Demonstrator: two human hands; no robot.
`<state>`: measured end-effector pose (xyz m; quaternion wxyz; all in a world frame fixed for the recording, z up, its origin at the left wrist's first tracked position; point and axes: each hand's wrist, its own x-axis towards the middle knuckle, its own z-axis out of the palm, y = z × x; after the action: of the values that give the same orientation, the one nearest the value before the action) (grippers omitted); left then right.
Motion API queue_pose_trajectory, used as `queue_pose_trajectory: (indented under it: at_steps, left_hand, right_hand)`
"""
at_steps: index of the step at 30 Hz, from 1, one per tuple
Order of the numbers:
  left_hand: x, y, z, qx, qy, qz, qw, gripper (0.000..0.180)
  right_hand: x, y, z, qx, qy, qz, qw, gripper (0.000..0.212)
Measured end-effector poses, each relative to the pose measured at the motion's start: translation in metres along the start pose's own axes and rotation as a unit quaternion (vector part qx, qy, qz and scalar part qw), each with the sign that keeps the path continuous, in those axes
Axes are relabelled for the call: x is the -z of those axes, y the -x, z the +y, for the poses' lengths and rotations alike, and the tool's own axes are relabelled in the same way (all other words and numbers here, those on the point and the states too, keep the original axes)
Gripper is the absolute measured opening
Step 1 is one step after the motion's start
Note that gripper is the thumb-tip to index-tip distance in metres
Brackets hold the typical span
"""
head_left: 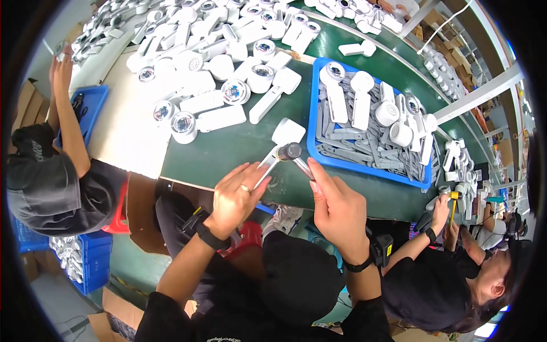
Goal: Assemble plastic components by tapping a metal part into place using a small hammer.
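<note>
Well, left hand (235,196): I saw it gripping a white handheld device (288,130).
Right hand (341,212): it clutched a dark-headed hammer (292,150).

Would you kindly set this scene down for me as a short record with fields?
Left hand: grips a white handheld device by its handle
Right hand: holds a dark-headed hammer
Hammer contact: cannot tell
Blue tray: gray strips, similar white devices on top
Table: green
Co-workers: left and right
</note>
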<state>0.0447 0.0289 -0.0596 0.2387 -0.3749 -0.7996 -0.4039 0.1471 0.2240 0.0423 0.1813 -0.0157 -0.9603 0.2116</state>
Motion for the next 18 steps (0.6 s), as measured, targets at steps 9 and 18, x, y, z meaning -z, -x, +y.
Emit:
queue_pose_trajectory:
  at_steps: [9,18]
  left_hand:
    - [-0.005,-0.002,0.006,0.053,0.051,0.036,0.997,0.036]
    - [-0.001,-0.004,0.001,0.006,0.031,0.026,0.999,0.034]
  right_hand:
    - [0.006,-0.012,-0.003,0.037,0.010,-0.018,0.999,0.044]
    - [-0.011,-0.008,-0.005,0.036,0.070,-0.054,0.995,0.044]
